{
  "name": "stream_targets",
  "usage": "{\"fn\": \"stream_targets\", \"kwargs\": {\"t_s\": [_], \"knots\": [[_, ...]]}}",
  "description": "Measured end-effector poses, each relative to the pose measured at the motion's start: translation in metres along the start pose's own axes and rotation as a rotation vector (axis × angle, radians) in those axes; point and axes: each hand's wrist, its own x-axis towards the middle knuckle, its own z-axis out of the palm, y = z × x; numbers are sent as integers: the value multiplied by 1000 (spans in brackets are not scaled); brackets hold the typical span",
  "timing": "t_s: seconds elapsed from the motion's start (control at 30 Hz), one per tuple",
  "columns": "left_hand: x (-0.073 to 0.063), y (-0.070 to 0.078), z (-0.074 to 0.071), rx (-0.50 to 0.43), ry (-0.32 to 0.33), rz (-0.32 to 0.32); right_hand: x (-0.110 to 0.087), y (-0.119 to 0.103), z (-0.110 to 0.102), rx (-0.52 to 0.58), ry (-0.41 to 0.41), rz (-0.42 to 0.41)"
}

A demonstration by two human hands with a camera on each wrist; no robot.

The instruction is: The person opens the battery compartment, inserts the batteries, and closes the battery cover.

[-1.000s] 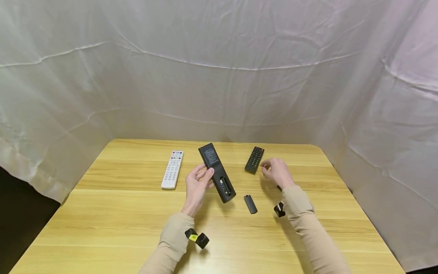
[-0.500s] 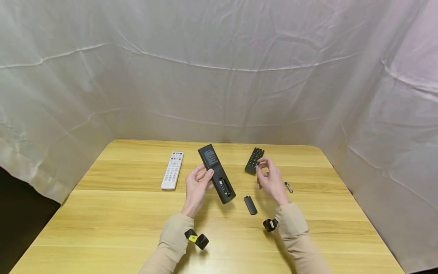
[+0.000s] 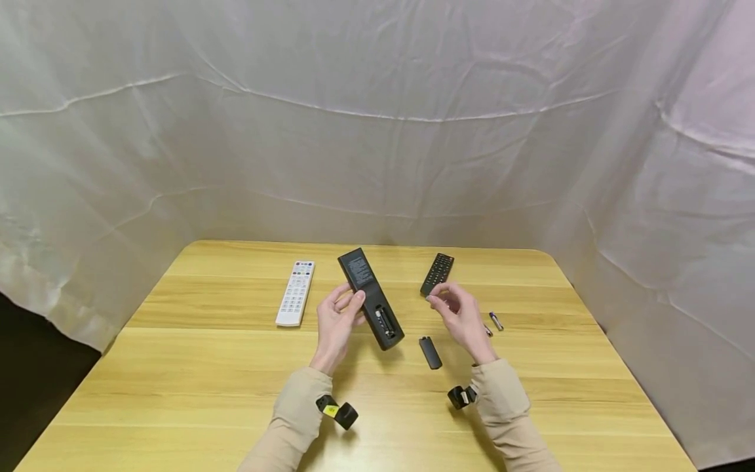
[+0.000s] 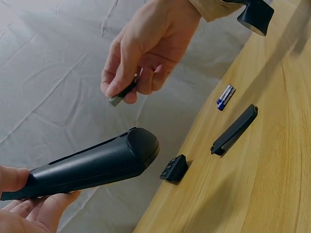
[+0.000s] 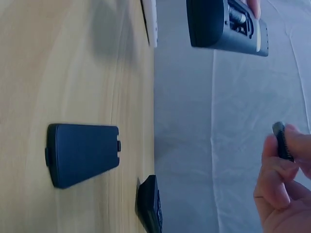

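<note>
My left hand grips a long black remote control, held above the table with its back facing up. The battery compartment is uncovered, and a battery shows inside it. To the right of the remote, my right hand pinches a small dark battery with a greyish end between thumb and fingers, apart from the remote. The black battery cover lies on the table between the hands. Two loose batteries, one blue and white, lie right of my right hand; the nearer is partly hidden by it.
A white remote control lies on the wooden table to the left. A smaller black remote control lies button side up behind my right hand. Pale cloth hangs around the table's back and sides.
My right hand has moved left and a little toward me, closer to the held remote. The loose batteries it was covering have come into sight. My left hand has stayed nearly still.
</note>
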Motion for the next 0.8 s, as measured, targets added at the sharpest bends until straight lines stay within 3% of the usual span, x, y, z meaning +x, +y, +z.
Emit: {"fn": "stream_targets", "kwargs": {"t_s": [0.13, 0.53, 0.63, 0.8], "knots": [[0, 1, 0, 0, 7, -2, -3, -3, 0, 12, -31, -21], [1, 2, 0, 0, 20, -7, -9, -16, -1, 98, -250, 36], [1, 2, -1, -8, 24, -10, -10, -20, 0, 78, -250, 8], [1, 1, -2, -26, 25, -10, -14, -27, 6, 56, -184, -74]]}}
